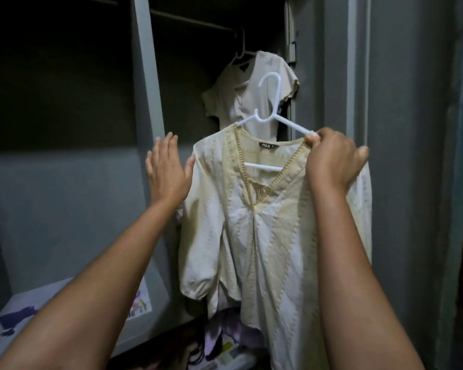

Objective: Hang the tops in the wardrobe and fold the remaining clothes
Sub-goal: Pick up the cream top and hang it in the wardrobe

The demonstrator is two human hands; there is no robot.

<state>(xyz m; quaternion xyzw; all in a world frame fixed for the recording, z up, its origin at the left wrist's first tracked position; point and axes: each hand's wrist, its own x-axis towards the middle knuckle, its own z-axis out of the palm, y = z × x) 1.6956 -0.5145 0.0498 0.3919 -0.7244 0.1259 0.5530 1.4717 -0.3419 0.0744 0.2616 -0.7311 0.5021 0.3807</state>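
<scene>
I see a cream V-neck top (254, 222) on a white hanger (274, 117), upright before the open wardrobe (145, 76). Inside, a second pale top (251, 89) hangs from the rail (193, 21).

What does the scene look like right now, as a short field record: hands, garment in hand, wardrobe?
right hand: pinches shoulder of cream V-neck embroidered top on white plastic hanger
left hand: open, fingers straight, thumb beside the top's sleeve
hanger hook: not yet on the rail
wardrobe rail: one cream short-sleeved top already hanging
wardrobe floor: pile of clothes
</scene>
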